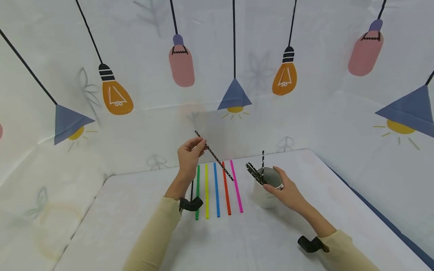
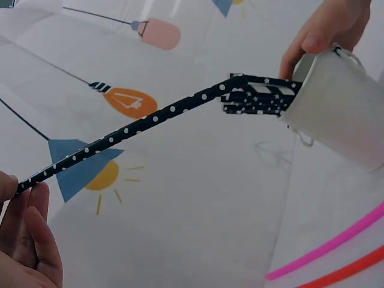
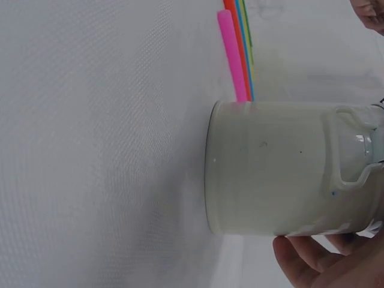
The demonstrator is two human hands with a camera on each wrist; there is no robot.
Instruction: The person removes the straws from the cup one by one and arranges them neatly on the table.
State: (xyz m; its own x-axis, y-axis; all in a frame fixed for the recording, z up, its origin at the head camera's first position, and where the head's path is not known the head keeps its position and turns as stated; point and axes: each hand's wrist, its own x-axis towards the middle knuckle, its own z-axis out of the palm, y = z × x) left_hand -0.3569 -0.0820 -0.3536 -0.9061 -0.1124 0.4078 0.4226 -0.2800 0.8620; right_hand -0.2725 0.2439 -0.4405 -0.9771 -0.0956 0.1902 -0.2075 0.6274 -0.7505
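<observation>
Between thumb and fingertips, my left hand (image 1: 190, 156) pinches a black straw with white dots (image 1: 215, 157) near its upper end. The straw slants down to the right, above the coloured straws. My right hand (image 1: 288, 192) grips a small white metal bucket (image 1: 264, 196) at its rim, thumb on the near side and fingers round the far right side. A bundle of black patterned straws (image 2: 258, 99) leans out of the bucket's mouth, and one more straw (image 1: 263, 160) stands more upright. Their lower ends are hidden inside.
On the white table lie a green straw (image 1: 197, 195), a yellow straw (image 1: 207, 192), a blue straw (image 1: 216, 190), a red straw (image 1: 226, 190) and a pink straw (image 1: 236, 186) side by side. A thin black straw (image 1: 192, 188) shows behind my left wrist. A lamp-printed backdrop (image 1: 210, 124) rises behind.
</observation>
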